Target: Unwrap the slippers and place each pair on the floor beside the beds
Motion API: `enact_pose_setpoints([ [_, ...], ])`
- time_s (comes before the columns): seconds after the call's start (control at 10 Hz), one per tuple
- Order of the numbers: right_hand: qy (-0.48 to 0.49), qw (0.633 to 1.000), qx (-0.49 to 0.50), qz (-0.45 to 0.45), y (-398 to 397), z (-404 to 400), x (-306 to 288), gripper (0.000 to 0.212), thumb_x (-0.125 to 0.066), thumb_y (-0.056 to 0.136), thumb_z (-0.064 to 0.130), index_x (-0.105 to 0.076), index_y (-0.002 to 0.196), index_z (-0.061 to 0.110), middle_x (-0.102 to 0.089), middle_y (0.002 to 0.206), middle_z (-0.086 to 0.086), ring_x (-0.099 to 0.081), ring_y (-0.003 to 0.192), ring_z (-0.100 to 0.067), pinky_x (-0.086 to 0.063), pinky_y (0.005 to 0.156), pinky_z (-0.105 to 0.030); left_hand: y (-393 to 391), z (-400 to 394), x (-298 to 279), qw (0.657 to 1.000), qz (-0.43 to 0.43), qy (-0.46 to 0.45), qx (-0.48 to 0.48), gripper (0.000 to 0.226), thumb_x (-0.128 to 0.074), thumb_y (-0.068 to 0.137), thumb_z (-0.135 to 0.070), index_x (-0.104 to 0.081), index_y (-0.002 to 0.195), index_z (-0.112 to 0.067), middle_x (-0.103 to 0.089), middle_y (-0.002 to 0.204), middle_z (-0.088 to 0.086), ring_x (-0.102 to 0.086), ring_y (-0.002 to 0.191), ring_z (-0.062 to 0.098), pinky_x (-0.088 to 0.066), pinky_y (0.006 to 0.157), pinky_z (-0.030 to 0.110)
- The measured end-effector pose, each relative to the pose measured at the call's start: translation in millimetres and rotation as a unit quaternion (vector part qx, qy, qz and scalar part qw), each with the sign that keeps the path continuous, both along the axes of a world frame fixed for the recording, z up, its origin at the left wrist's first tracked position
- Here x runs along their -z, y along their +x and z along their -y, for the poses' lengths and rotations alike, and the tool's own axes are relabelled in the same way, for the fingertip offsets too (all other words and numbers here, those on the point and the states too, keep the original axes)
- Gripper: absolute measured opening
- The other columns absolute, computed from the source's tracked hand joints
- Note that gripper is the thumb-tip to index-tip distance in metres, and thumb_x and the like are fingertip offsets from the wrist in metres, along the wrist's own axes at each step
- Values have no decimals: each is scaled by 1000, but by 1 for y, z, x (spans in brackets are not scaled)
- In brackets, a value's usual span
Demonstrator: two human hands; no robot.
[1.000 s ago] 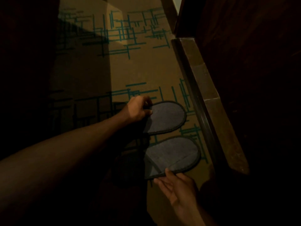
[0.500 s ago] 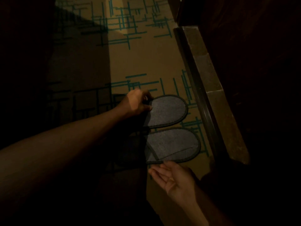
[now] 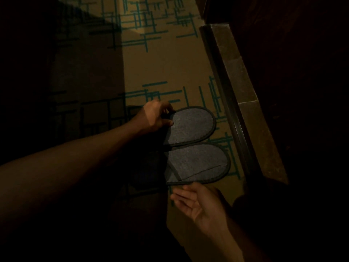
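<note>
Head view: I see two grey slippers [image 3: 192, 146] lying flat on the carpet [image 3: 170, 69], side by side and touching, toes toward the bed base [image 3: 243, 95], just beside it. Left hand [image 3: 154, 117] pinches the far slipper's heel edge, probably to square it with its mate. Right hand [image 3: 200, 202] hangs released, palm up, just beside the near slipper, not touching. No wrapper visible. Placement looks nearly done.

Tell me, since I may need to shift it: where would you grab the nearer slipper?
Probably at the near edge of the nearer slipper, coming from the open right hand side. It lies flat on the carpet, so pinch the thin dark rim.
</note>
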State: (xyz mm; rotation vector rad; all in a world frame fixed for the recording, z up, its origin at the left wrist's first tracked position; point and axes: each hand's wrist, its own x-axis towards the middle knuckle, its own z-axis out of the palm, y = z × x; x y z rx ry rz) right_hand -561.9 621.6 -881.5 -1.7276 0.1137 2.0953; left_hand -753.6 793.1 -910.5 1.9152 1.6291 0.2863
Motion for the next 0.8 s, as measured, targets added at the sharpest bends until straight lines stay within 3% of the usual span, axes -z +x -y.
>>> enact_pose_setpoints([
  [0.3,20,998,-50,40,2,4,2,26,-46,97,14,-57,111,-6,-73,96,-22,-70,74,-31,-57,52,-29,-4,3,4,1000,-18,7,4,42,-80,79,-26,-69,115,-10,-66,106,18,-61,102,33,-45,82,34],
  [0.5,40,997,-58,38,2,5,0,25,-46,97,11,-57,112,-5,-72,100,-21,-70,76,-29,-56,66,-35,-8,7,1,1000,-22,4,6,44,-80,78,-31,-67,114,-8,-68,103,19,-62,100,34,-48,82,36],
  [0.6,32,997,-60,45,3,7,-10,24,-47,96,11,-57,114,-2,-71,102,-19,-69,80,-29,-55,67,-36,-12,14,-14,999,-18,-7,-39,46,-78,79,-30,-65,114,-3,-68,106,24,-63,101,36,-48,80,35],
  [0.8,22,993,-93,71,37,16,-86,12,-49,97,11,-58,96,4,-69,87,-16,-65,70,-28,-51,60,-32,-22,74,-92,981,21,-54,-186,27,-68,88,-16,-67,110,0,-70,108,23,-65,101,33,-44,77,31],
])
